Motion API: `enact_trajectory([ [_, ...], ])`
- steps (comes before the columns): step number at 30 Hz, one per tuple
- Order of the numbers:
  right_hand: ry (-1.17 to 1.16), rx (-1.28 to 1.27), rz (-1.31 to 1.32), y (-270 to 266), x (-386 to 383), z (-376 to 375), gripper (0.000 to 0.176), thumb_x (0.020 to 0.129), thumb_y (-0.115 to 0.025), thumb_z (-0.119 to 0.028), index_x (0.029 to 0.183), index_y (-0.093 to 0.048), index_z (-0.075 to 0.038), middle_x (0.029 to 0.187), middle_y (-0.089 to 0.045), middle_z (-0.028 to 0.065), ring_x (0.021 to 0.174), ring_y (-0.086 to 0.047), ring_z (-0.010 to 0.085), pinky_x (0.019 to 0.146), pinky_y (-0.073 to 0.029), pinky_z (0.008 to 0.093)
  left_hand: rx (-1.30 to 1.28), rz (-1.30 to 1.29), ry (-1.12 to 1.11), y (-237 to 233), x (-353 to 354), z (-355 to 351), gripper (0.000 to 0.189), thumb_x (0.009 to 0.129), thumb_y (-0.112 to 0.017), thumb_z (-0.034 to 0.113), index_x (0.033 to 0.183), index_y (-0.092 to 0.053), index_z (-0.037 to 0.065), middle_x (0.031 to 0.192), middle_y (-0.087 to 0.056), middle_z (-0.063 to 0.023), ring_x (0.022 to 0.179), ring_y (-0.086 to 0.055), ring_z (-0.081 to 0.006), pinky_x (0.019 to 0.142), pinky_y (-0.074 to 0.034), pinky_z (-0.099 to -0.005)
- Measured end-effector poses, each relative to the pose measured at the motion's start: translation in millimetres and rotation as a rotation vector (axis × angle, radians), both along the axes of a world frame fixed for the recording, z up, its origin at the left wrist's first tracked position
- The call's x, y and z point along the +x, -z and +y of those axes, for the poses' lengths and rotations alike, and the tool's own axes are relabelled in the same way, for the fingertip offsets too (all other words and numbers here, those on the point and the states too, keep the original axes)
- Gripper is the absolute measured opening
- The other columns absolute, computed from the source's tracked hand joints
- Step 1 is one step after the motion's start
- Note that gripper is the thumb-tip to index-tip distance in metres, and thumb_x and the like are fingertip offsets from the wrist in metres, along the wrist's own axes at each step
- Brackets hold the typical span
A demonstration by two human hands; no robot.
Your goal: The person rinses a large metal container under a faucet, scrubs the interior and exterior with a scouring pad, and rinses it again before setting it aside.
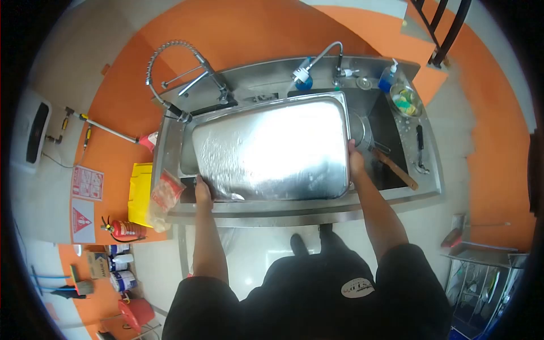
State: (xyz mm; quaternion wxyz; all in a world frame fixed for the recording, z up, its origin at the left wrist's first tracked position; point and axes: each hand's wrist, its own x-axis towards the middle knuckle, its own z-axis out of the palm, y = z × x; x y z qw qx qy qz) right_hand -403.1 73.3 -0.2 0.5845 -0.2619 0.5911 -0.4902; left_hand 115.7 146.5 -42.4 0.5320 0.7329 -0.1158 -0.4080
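Note:
A large rectangular stainless steel pan [272, 150], bottom side up and wet, spans the sink between my hands. My left hand [203, 191] grips its near left corner, and my right hand [356, 160] holds the right rim; the fingertips of both are partly hidden by the pan. Water runs from the thin curved tap [326, 51] near the pan's back edge. Right of my right hand, a round strainer [362, 131] and a wooden-handled tool [399, 170] rest in the sink basin [391, 136].
A spring-hose faucet [198, 65] rises at the back left. On the right ledge are a blue soap bottle [388, 76], a bowl with sponges [407, 102] and a black-handled utensil [420, 150]. A plastic bag [164, 198] hangs over the left edge, near a fire extinguisher [126, 229].

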Motion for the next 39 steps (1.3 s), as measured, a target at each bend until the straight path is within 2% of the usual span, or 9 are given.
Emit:
enact_trajectory([
  [6, 0.078, -0.430, 0.229, -80, -14, 3, 0.056, 0.099, -0.043, -0.050, 0.084, -0.066, -0.001, 0.078, -0.060, 0.0023, 0.071, -0.052, 0.0119, 0.065, -0.042, 0.0281, -0.403, 0.116, -0.006, -109, -74, -11, 0.050, 0.098, -0.036, 0.043, 0.126, -0.052, 0.004, 0.118, -0.058, -0.0055, 0.107, -0.054, -0.0201, 0.098, -0.038, -0.0370],
  [8, 0.122, -0.586, 0.169, -91, -9, -12, 0.057, 0.098, -0.043, -0.051, 0.077, -0.061, -0.002, 0.072, -0.056, 0.0008, 0.066, -0.048, 0.0112, 0.060, -0.039, 0.0290, -0.312, 0.282, 0.081, -120, -67, -43, 0.053, 0.092, -0.040, 0.058, 0.112, -0.055, 0.011, 0.106, -0.058, -0.0057, 0.094, -0.054, -0.0227, 0.091, -0.040, -0.0543],
  [13, 0.256, -1.122, 0.525, -92, 6, -38, 0.050, 0.097, -0.043, -0.035, 0.060, -0.040, -0.002, 0.056, -0.036, 0.0018, 0.056, -0.033, 0.0109, 0.048, -0.026, 0.0345, -0.430, 0.630, 0.015, -208, -119, -73, 0.071, 0.090, -0.033, 0.066, 0.139, -0.037, 0.014, 0.145, -0.032, -0.0145, 0.133, -0.030, -0.0353, 0.103, -0.031, -0.0588],
  [16, 0.119, -1.219, 0.685, -90, 16, -14, 0.044, 0.092, -0.046, -0.033, 0.061, -0.044, -0.001, 0.056, -0.043, 0.0090, 0.051, -0.042, 0.0213, 0.048, -0.031, 0.0367, -0.660, 0.795, 0.420, -189, -103, -85, 0.081, 0.087, -0.039, 0.070, 0.145, -0.029, 0.015, 0.151, -0.020, -0.0168, 0.135, -0.025, -0.0390, 0.103, -0.028, -0.0598],
  [23, -0.013, -1.521, 0.890, -47, 22, 13, 0.042, 0.085, -0.056, -0.040, 0.057, -0.049, -0.010, 0.054, -0.050, 0.0056, 0.048, -0.050, 0.0219, 0.046, -0.031, 0.0341, -0.251, 0.230, 0.337, -168, -150, -52, 0.080, 0.086, -0.045, 0.070, 0.148, -0.025, 0.023, 0.151, -0.014, -0.0223, 0.135, -0.022, -0.0432, 0.107, -0.022, -0.0592],
  [26, -0.174, -1.505, 0.858, -24, 19, 20, 0.050, 0.086, -0.055, -0.052, 0.059, -0.050, -0.011, 0.057, -0.052, 0.0041, 0.049, -0.050, 0.0213, 0.050, -0.033, 0.0342, -0.260, 0.188, 0.360, -160, -154, -44, 0.079, 0.088, -0.050, 0.063, 0.146, -0.029, 0.015, 0.138, -0.037, -0.0173, 0.121, -0.040, -0.0291, 0.101, -0.034, -0.0422],
  [33, -0.508, -1.506, 0.791, -13, -2, 19, 0.039, 0.082, -0.065, -0.046, 0.067, -0.058, -0.011, 0.066, -0.058, 0.0039, 0.058, -0.056, 0.0237, 0.058, -0.039, 0.0357, -0.365, -0.007, 0.338, -190, -211, -8, 0.065, 0.077, -0.046, -0.007, 0.140, -0.040, 0.006, 0.112, -0.058, -0.0097, 0.096, -0.057, -0.0179, 0.080, -0.045, -0.0276],
  [35, -0.856, -0.846, 0.418, -15, -4, 4, 0.027, 0.083, -0.067, -0.033, 0.077, -0.062, -0.007, 0.073, -0.060, 0.0080, 0.066, -0.059, 0.0295, 0.064, -0.044, 0.0382, -0.334, -0.005, 0.261, -192, -216, -10, 0.074, 0.068, -0.039, -0.012, 0.139, -0.043, 0.007, 0.108, -0.060, -0.0088, 0.090, -0.058, -0.0168, 0.076, -0.046, -0.0277],
  [39, -0.400, -1.267, 1.091, -115, 12, -114, 0.045, 0.081, -0.065, -0.016, 0.123, -0.053, -0.008, 0.131, -0.045, 0.0178, 0.121, -0.042, 0.0373, 0.100, -0.030, 0.0514, -0.178, -0.173, 0.205, -186, -213, -16, 0.066, 0.067, -0.041, -0.011, 0.130, -0.052, 0.005, 0.095, -0.061, -0.0070, 0.077, -0.056, -0.0146, 0.064, -0.044, -0.0260],
])
